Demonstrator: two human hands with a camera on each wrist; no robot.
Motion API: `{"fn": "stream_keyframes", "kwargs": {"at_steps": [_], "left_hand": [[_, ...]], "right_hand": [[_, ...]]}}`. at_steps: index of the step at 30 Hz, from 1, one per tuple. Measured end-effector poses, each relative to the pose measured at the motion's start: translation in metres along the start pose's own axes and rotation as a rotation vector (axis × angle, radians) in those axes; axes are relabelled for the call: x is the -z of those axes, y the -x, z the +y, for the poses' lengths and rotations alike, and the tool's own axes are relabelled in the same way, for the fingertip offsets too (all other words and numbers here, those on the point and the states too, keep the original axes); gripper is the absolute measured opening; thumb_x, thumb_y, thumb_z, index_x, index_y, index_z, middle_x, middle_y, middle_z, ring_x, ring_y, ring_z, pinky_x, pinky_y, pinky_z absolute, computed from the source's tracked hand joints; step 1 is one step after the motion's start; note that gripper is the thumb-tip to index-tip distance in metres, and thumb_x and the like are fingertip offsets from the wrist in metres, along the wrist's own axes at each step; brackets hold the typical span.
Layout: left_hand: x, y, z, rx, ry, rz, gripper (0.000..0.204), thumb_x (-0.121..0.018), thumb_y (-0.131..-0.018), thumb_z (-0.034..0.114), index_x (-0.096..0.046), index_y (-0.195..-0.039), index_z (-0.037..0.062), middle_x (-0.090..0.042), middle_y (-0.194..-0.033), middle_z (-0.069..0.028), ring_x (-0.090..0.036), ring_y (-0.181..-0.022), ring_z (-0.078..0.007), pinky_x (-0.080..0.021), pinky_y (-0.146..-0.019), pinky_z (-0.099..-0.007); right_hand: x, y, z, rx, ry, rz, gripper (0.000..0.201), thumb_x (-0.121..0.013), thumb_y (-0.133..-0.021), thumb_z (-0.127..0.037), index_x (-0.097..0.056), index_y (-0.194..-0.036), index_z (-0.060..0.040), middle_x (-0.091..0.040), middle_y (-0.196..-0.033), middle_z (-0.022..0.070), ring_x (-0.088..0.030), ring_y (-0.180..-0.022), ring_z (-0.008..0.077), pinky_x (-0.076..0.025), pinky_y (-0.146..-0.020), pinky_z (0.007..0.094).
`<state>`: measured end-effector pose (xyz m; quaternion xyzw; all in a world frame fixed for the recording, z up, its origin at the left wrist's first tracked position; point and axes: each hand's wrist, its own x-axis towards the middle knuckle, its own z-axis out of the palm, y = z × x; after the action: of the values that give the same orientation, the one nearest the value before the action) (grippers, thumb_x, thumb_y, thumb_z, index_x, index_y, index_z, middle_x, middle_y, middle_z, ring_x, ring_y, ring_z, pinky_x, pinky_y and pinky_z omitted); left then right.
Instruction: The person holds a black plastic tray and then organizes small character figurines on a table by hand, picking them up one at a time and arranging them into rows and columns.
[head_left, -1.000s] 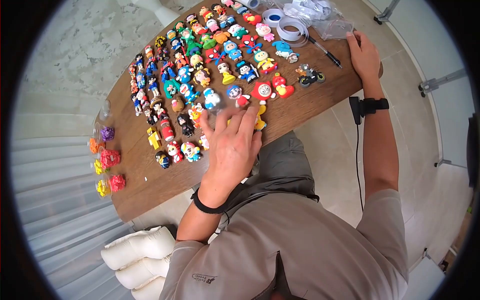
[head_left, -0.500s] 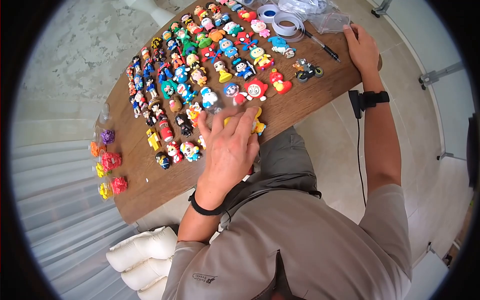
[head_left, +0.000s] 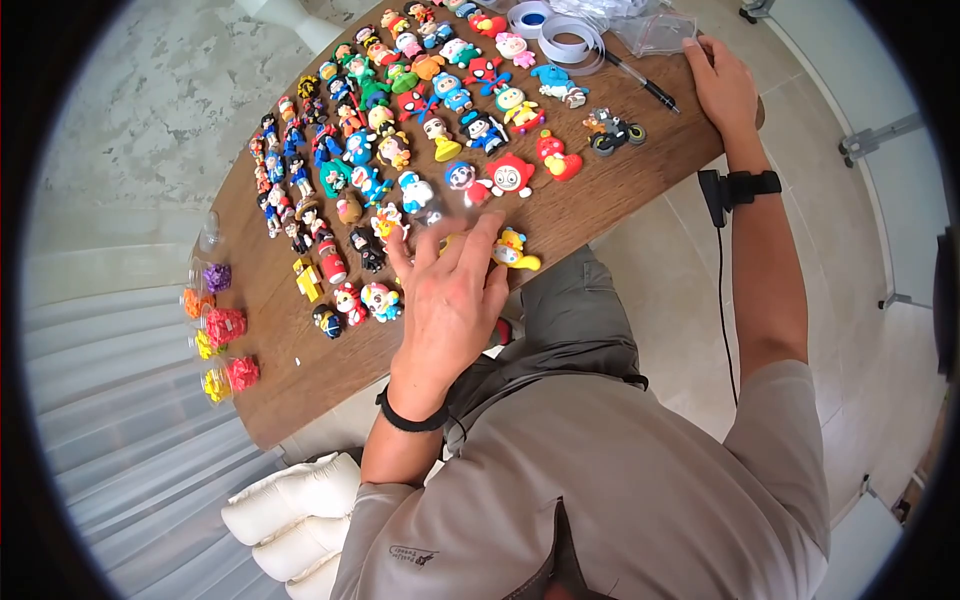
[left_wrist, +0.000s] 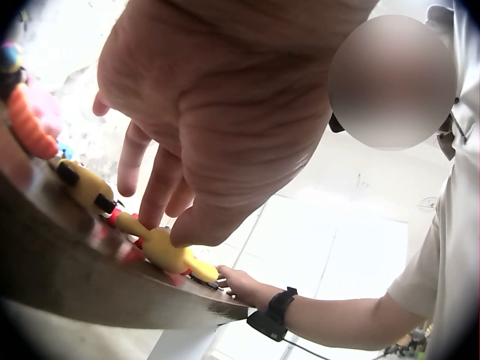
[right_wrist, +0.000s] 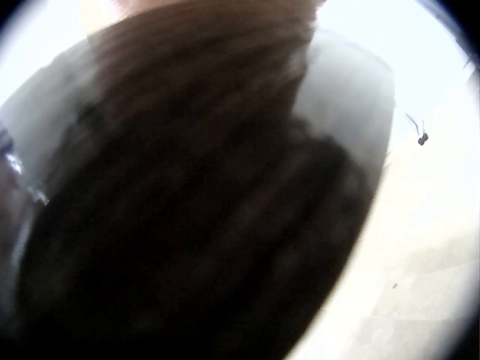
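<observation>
Pale tiled floor point(head_left: 655, 290) spreads below, a sheer curtain point(head_left: 110, 360) hangs at the head view's left, and a brown wooden worktop point(head_left: 600, 205) carries rows of small toys point(head_left: 411, 101). The right hand point(head_left: 727, 95) rests on the worktop's edge, fingers extended. The left hand point(head_left: 445, 300) reaches over the near side, thumb and forefinger parted at a yellow figure point(head_left: 512, 250) by the near edge; whether its grip pinches I cannot tell. The figure's long axis slants, its oblong yellow end pointing lower right in the head view
</observation>
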<state>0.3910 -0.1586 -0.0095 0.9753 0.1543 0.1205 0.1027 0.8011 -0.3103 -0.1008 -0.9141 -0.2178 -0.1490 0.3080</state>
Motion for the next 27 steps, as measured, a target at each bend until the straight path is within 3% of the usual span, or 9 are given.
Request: {"fn": "stream_keyframes", "kwargs": {"at_steps": [20, 27], "left_hand": [[-0.0004, 0.0016, -0.0029, -0.009, 0.0, 0.001, 0.058, -0.073, -0.078, 0.006, -0.059, -0.133, 0.0117, -0.066, -0.121, -0.0084, -0.051, -0.128, -0.0319, -0.026, -0.113, -0.0583], [0.0012, -0.0002, 0.0069, 0.02, -0.014, 0.025, 0.055, -0.079, -0.077, 0.014, -0.061, -0.129, 0.012, -0.065, -0.109, -0.0081, -0.054, -0.119, -0.0295, -0.027, -0.111, -0.0576]], "right_hand": [[-0.0015, -0.0013, 0.003, 0.012, -0.002, 0.013, 0.063, -0.049, -0.095, -0.063, -0.066, -0.129, -0.0134, -0.069, -0.124, 0.0152, -0.059, -0.122, 0.0384, -0.04, -0.107, 0.0485], [-0.0021, -0.0012, 0.003, 0.009, -0.002, 0.013, 0.062, -0.05, -0.095, -0.063, -0.066, -0.129, -0.0132, -0.07, -0.124, 0.0153, -0.06, -0.121, 0.0383, -0.041, -0.106, 0.0486]]}}
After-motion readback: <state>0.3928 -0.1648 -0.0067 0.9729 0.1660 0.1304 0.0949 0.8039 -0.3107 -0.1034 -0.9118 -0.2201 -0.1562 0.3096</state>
